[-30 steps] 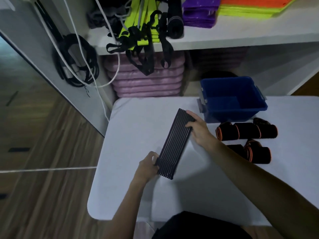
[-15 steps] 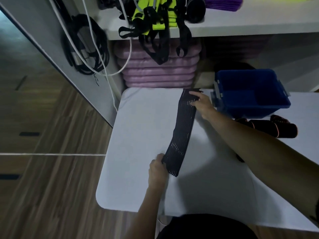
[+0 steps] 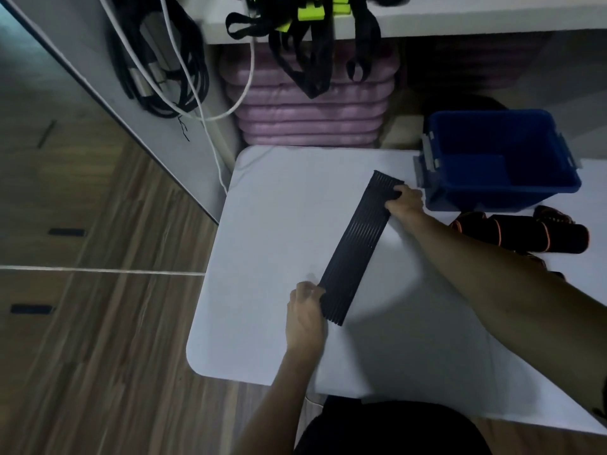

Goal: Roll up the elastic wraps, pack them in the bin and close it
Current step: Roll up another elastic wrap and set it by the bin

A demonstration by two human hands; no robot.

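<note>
Item, nearest: my left hand (image 3: 304,315), fingers curled, pinching the near end of a long black ribbed elastic wrap (image 3: 356,244).

Item: the wrap itself, stretched flat and straight on the white rounded-corner table (image 3: 262,257), running diagonally from near-left to far-right.

Item: my right hand (image 3: 404,202), fingers curled over the wrap close to its far end, gripping it; a short length of wrap sticks out beyond the fingers.

Item, to the right past my right forearm: rolled black wraps with orange edging (image 3: 525,233), lying on the table, partly hidden by the arm.

Item, just beyond those rolls and just beside my right hand: a dark blue open plastic bin (image 3: 499,188) with grey side latches, standing on the table's far right part; I see no wraps inside.

Item, behind the table: a stack of pink padded mats (image 3: 312,119) under a white shelf (image 3: 460,24), from which black and neon-yellow straps (image 3: 312,44) hang.

Item, far left: coiled black cables (image 3: 164,70) and a white cord (image 3: 210,126) against a grey panel, above wood-pattern flooring (image 3: 82,323).
</note>
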